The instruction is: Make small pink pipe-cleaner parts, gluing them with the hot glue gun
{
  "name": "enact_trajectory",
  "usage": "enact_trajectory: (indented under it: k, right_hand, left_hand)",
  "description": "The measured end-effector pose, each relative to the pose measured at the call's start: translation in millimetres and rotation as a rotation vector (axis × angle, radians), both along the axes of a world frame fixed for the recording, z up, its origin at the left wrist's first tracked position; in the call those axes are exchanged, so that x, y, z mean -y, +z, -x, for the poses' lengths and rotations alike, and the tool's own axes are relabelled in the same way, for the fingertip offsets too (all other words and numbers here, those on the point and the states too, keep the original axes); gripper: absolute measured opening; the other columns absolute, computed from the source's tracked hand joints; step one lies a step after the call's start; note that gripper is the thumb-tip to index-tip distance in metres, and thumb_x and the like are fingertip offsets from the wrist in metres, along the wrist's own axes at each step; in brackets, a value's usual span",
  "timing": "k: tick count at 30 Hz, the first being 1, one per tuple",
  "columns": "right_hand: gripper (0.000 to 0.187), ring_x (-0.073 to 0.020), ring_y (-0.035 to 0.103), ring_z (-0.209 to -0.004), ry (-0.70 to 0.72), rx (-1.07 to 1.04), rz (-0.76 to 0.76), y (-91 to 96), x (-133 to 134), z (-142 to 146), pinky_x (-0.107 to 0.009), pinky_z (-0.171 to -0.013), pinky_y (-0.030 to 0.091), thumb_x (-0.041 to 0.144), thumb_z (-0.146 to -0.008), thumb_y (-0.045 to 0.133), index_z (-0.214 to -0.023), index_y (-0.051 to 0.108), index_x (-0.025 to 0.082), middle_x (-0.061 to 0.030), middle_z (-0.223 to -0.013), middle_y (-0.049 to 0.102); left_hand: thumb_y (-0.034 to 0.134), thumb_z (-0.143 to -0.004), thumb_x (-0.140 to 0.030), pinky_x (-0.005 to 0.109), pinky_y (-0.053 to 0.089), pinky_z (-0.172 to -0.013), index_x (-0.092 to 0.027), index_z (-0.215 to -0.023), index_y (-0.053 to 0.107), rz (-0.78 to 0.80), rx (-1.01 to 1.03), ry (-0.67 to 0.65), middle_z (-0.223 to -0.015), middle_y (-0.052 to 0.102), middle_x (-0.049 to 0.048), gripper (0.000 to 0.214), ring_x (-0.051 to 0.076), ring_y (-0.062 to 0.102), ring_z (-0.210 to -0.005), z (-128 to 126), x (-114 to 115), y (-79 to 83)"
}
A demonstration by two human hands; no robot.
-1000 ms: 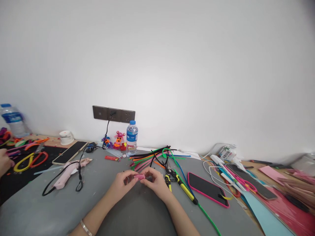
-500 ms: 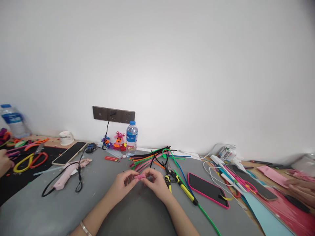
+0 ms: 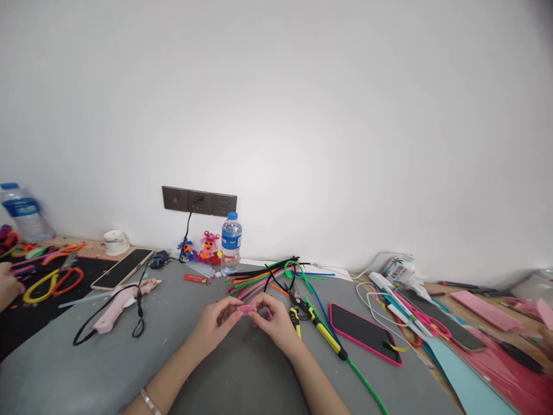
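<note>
Between the fingertips of both hands is a small pink fuzzy piece (image 3: 246, 309), which looks like bent pipe cleaner. My left hand (image 3: 219, 320) pinches its left end, and my right hand (image 3: 273, 320) pinches the right end. Part of the piece is hidden by the fingers. Just beyond the hands lies a bundle of coloured pipe cleaners (image 3: 254, 283). Pliers with yellow and black handles (image 3: 325, 334) rest open beside my right hand. One long green pipe cleaner (image 3: 365, 380) runs past them toward the front edge.
A pink hot glue gun (image 3: 114, 311) with a black cord lies left. A water bottle (image 3: 231, 245) and small pipe-cleaner figures (image 3: 208, 246) stand near the wall. A pink-cased phone (image 3: 365, 335) and pink scissors (image 3: 432, 325) lie right. Another person's hand (image 3: 9, 285) is at far left.
My hands stay almost in place, with the pink piece turned slightly between the fingertips. At far right, another person's hand has drawn away to the right from the pink strip.
</note>
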State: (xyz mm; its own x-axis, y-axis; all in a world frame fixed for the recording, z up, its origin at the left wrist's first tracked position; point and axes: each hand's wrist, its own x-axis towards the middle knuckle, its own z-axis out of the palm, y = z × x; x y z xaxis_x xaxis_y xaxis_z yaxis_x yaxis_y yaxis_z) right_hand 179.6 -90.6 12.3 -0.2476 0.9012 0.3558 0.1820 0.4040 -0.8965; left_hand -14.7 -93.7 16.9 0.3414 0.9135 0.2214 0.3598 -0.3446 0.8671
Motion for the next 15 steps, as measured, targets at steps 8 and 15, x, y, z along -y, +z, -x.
enact_trajectory:
  k: [8, 15]
  right_hand:
    - [0.011, -0.014, 0.056, -0.064, 0.019, 0.018, -0.01, 3.7, 1.9, 1.5, -0.023, -0.059, 0.043, 0.027, -0.082, 0.066, -0.077, 0.063, 0.019, 0.0007, -0.07, 0.062]
    - [0.009, -0.0138, 0.056, -0.063, -0.003, 0.051, -0.016, 4.2, 1.7, 1.9, -0.023, -0.058, 0.043, 0.025, -0.081, 0.065, -0.075, 0.062, 0.019, 0.0009, -0.069, 0.063]
  left_hand:
    - [0.055, -0.088, -0.041, 0.021, 0.042, -0.055, -0.017, -0.094, 0.07, -0.051, -0.055, 0.019, -0.07, 0.067, 0.002, 0.029, 0.016, 0.06, -0.064, -1.6, -0.1, -1.9]
    - [0.054, -0.087, -0.036, 0.021, 0.04, -0.053, -0.017, -0.091, 0.072, -0.036, -0.053, 0.013, -0.069, 0.07, 0.0027, 0.026, 0.016, 0.06, -0.062, -3.7, 1.1, 3.8]
